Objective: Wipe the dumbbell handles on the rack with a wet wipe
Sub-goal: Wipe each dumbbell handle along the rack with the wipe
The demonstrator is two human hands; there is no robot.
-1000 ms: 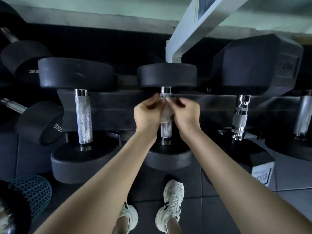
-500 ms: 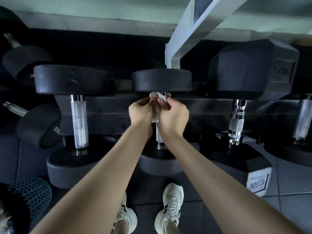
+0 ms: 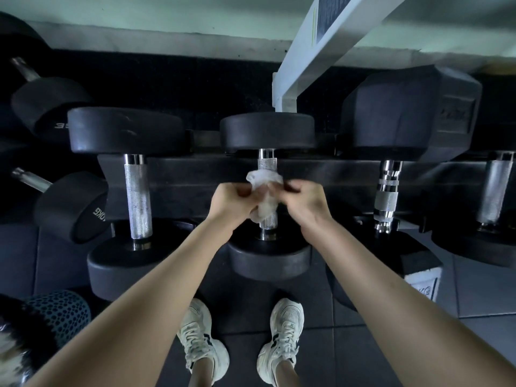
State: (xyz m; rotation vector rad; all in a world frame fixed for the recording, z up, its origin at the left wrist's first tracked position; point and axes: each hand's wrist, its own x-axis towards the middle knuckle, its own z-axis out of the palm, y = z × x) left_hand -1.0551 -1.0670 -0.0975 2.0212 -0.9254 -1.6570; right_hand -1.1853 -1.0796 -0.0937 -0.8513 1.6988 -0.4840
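Together, left hand (image 3: 229, 203) and right hand (image 3: 305, 203) pinch wet wipe (image 3: 264, 187) round handle (image 3: 267, 165) pointing away.

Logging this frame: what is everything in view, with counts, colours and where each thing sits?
middle dumbbell: one, black round heads, silver handle, rack centre
left dumbbell: one, black heads, silver handle, rack left
hex dumbbell: one, black, rack right
far-right dumbbell: one, silver handle, partly cut off at the right edge
tilted dumbbells: two, black, far left
wet wipe: one, white, bunched round the middle dumbbell's handle
rack: one, black, under the handles
beam: one, white, top centre
patterned object: one, dark with blue dots, bottom left, unidentifiable
shoes: two, off-white, bottom centre
left hand: one, pinches the wipe
right hand: one, pinches the wipe
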